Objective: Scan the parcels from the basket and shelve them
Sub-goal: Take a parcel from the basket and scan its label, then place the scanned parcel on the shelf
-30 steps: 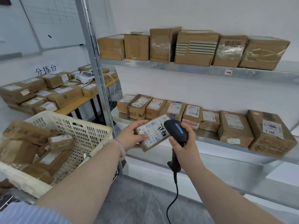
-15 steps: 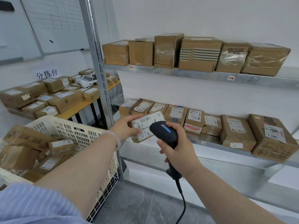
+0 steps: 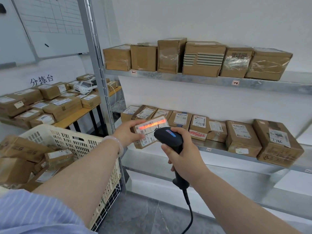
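Right now the left hand [image 3: 127,134] holds a parcel [image 3: 152,132] in front of the lower shelf [image 3: 216,146], with the thumb on the label's lower left and the fingers curled over the top edge. The parcel juts out to the right of that hand with its label facing up, just before the shelved boxes [image 3: 199,125] (whether it touches them I cannot tell). A red scan line [image 3: 152,124] glows across the label's upper part. The right hand [image 3: 184,159] is wrapped tight round the handle of the black scanner [image 3: 168,138], whose head covers the parcel's lower right corner in view. The basket [image 3: 70,139] stands at lower left beside the left forearm, with other parcels [image 3: 57,157] inside.
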Demonstrator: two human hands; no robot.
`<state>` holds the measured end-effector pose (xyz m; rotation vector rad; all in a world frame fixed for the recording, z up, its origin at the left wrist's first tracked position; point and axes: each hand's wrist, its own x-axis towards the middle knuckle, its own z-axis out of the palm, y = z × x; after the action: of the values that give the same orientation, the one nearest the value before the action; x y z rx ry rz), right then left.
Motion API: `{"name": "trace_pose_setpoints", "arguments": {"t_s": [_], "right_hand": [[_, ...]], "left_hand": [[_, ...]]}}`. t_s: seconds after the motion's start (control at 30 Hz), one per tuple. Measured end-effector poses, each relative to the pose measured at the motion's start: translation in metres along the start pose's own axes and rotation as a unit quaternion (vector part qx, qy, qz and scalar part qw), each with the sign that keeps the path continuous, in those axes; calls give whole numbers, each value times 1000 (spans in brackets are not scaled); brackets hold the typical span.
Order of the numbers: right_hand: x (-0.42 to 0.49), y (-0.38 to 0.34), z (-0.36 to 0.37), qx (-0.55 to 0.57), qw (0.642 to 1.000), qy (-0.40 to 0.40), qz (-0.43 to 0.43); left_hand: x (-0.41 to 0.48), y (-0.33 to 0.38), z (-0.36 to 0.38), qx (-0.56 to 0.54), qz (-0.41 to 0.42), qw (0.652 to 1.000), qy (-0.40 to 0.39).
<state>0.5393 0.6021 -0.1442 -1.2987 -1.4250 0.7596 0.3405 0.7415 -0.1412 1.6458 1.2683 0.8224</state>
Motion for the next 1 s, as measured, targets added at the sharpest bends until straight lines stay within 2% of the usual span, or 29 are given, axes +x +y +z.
{"name": "trace_pose_setpoints", "arguments": {"t_s": [0.47,0.73,0.87,1.0], "right_hand": [[-3,-1,0,-26,999,28,24],[-7,2,8,-39,996,63,43],[-12,8,11,-52,992,103,43],[-22,18,0,-32,980,193,43]], "left_hand": [[22,-9,9,16,36,998,-44],[40,-17,12,-21,50,995,-87],[46,-14,18,-45,50,992,-107],[49,-2,40,-118,43,983,-133]]}}
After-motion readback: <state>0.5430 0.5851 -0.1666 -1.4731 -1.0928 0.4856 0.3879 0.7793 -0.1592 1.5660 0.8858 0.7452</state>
